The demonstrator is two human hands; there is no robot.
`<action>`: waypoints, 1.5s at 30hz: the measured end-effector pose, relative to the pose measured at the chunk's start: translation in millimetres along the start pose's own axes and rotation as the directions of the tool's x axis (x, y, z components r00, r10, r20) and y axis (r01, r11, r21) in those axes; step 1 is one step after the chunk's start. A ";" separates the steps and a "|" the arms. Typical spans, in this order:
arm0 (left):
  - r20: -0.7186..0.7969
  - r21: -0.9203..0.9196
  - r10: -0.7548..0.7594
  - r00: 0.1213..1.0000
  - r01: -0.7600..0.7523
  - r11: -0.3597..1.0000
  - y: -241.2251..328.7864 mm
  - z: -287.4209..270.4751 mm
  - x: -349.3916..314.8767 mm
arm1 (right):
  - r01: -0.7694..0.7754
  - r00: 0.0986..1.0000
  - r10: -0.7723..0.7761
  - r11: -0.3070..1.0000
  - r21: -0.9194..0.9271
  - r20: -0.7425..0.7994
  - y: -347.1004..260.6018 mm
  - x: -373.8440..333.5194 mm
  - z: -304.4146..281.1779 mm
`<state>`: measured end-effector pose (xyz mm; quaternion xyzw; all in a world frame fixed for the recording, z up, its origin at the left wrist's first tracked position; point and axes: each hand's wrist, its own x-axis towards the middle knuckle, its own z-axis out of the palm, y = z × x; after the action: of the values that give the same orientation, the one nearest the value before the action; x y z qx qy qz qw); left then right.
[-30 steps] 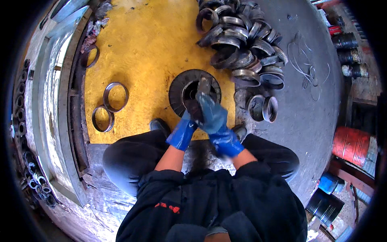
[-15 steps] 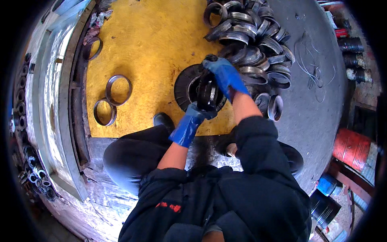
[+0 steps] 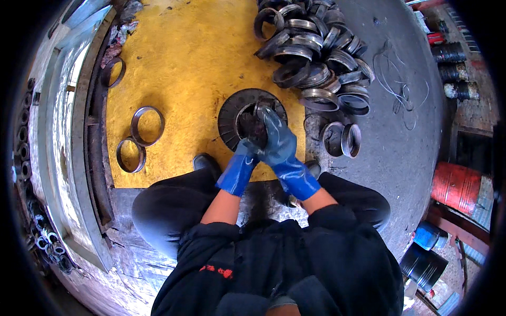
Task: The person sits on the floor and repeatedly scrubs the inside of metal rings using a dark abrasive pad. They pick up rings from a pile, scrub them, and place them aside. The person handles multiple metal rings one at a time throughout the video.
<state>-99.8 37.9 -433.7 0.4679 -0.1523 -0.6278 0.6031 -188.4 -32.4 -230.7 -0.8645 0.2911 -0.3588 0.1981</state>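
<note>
Both my hands wear blue gloves, darkened over the fingers, and meet in front of me above the yellow floor. My left hand [image 3: 249, 149] closes on the near side of a dark, oily metal ring [image 3: 253, 126]. My right hand [image 3: 278, 139] wraps round the ring's right side, its fingers reaching toward the far rim. Whether that hand also holds something dark inside the ring cannot be made out. Beneath lies a black ribbed disc [image 3: 229, 122] on the floor, its middle hidden by the ring and gloves.
Right of the disc rises a heap of metal rings [image 3: 316, 68]. Two more rings [image 3: 350, 140] stand nearer, two lie left [image 3: 147, 126], another by the wall [image 3: 113, 72]. Loose wire [image 3: 403, 97] curls on grey floor. Drums [image 3: 456, 189] line the far right.
My right hand has come down from the ring's far end to its near right side, close beside my left hand. The ring's tilt has changed.
</note>
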 end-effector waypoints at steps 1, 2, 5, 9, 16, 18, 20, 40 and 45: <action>-0.015 -0.177 -0.166 0.986 0.161 0.971 13.4 33.4 -5.6 | -0.010 0.999 0.011 1.000 -0.007 0.041 15.9 -1.4 -10.2; -0.058 -0.358 -0.314 0.948 0.274 0.893 42.7 59.0 -18.5 | -0.127 0.988 0.127 0.992 -0.004 0.092 18.1 2.5 -14.3; -0.083 -0.352 -0.457 0.885 0.403 0.845 75.2 73.7 -40.0 | -0.599 0.801 0.581 0.786 0.155 0.148 35.4 33.8 0.7; -0.071 0.373 -0.305 0.950 0.309 0.875 78.2 80.6 -47.8 | -0.841 0.519 0.640 0.263 0.473 0.566 104.0 62.8 -9.5; 0.005 0.299 -0.284 0.959 0.269 0.915 65.8 72.7 -37.8 | -0.781 0.337 0.673 -0.192 0.595 0.659 95.3 69.9 -21.7; 0.031 0.122 -0.266 0.964 0.260 0.958 73.7 66.3 -42.6 | -0.792 0.389 0.718 -0.058 0.607 0.577 84.6 69.2 -15.3; 0.056 -0.056 -0.268 0.962 0.271 0.961 73.6 74.8 -35.1 | -0.735 0.640 0.693 0.426 0.528 0.332 70.4 57.2 -22.6; -0.053 0.301 -0.241 0.969 0.246 0.921 76.4 61.8 -48.1 | -0.871 0.382 0.640 0.009 0.490 0.666 111.5 67.7 -6.7; 0.122 -0.025 -0.309 0.943 0.315 0.949 74.7 80.4 -30.8 | -0.789 0.614 0.740 0.569 0.229 0.275 89.0 55.3 -18.7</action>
<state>-121.0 18.7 -323.4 0.4350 -0.0974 -0.7450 0.4963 -202.6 -137.5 -239.5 -0.6307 0.5571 -0.2152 0.4955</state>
